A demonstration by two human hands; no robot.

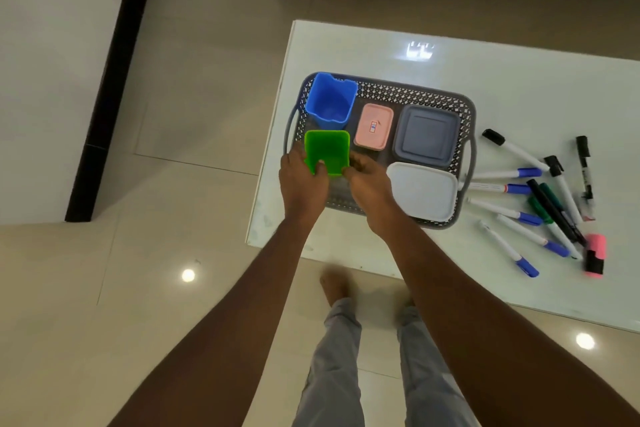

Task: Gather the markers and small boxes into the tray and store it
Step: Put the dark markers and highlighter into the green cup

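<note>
In the tray: five boxes; left hand, right hand grip green box.

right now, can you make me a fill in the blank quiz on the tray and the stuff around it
The left grip and right grip hold the green square plastic cup at the near ____ corner of the grey perforated plastic tray.
Between the tall blue plastic cup and the dark grey lidded box sits a small lidded box coloured ____.
The loose markers lie on the glossy white table, to the tray's ____.
Missing words: left; pink; right.
</note>
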